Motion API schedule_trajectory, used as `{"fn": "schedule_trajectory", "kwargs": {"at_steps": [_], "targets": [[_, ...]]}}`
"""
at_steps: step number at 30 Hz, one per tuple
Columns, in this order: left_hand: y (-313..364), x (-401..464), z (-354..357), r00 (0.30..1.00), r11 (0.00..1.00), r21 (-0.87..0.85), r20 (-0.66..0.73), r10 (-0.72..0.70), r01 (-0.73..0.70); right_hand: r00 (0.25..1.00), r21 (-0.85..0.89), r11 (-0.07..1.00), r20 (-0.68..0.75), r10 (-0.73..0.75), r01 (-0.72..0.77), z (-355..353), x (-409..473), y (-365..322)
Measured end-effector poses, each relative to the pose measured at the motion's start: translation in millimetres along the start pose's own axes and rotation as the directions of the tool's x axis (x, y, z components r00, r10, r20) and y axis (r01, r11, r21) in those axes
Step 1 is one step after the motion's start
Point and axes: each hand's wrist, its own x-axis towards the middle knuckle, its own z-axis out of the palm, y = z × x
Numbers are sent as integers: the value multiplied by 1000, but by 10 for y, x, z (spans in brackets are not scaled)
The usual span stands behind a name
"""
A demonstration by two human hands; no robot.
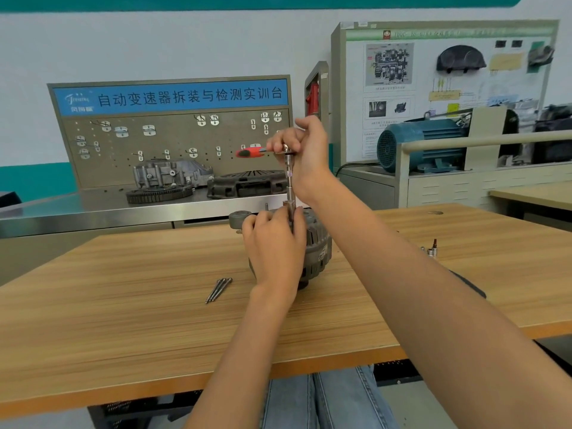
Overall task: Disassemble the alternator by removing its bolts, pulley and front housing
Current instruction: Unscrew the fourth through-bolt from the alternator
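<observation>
The alternator point(315, 246) sat upright on the wooden table point(123, 305), mid-table, with two long bolts point(219, 290) already lying loose just to its left. The right hand point(305, 156) had its fingers curled around the head of the red-handled ratchet point(249, 152), up top of a long extension point(289, 187) dropping straight down to the housing. The left hand point(272, 239) was pinching the bottom of that extension between thumb and fingers, resting on the alternator. Biggest risk, as I saw it: that tall extension could've tipped off-axis, so the socket might've slipped and rounded the bolt head. Nothing clamped the alternator either, so a hard pull could've spun or tipped it and pinched those left fingers. Loose bolts could've rolled off, too.
</observation>
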Motion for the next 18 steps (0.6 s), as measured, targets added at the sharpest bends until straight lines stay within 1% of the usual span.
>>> {"fn": "schedule_trajectory", "kwargs": {"at_steps": [1,2,3,4,5,6,7,8,9,10,11,13,14,16,18], "targets": [[-3,1,-1,1000,1000,10,10,-4,4,1000,23,1000,0,9,-9,2,6,2],[-7,3,-3,1000,1000,13,21,-9,9,1000,-5,1000,-15,3,-3,24,5,19],[-9,7,-12,999,1000,3,32,-16,16,998,-94,995,-54,-34,29,61,-12,43],[-10,8,-25,999,1000,-17,38,-24,25,991,-203,975,-83,-105,87,108,-46,83],[-14,10,-37,999,999,-39,44,-29,31,970,-373,910,-84,-230,183,133,-86,142],[-21,10,-47,998,998,-53,59,-30,33,920,-595,748,-34,-389,295,132,-130,218],[-27,15,-53,997,998,-53,76,-28,32,845,-813,469,50,-532,344,113,-172,295],[-35,17,-54,996,999,-39,89,-21,24,773,-938,179,126,-622,297,88,-199,356],[-35,14,-53,996,1000,-20,93,-13,15,730,-977,-15,168,-662,211,65,-214,388],[-28,7,-50,996,1000,-9,88,-10,11,714,-983,-77,174,-678,167,42,-216,394],[-19,5,-44,997,1000,-6,77,-12,12,708,-982,-43,162,-687,183,41,-213,378],[-2,-2,-27,999,999,-29,42,-32,33,746,-948,139,128,-653,285,55,-187,320],[0,-3,-16,999,998,-41,34,-43,44,775,-911,249,110,-622,329,77,-177,290],[-13,-9,8,999,998,-50,15,-35,36,847,-764,531,38,-530,366,118,-150,233],[-15,-18,19,1000,999,-49,-10,-18,17,912,-557,772,-62,-406,305,145,-131,165]]}}
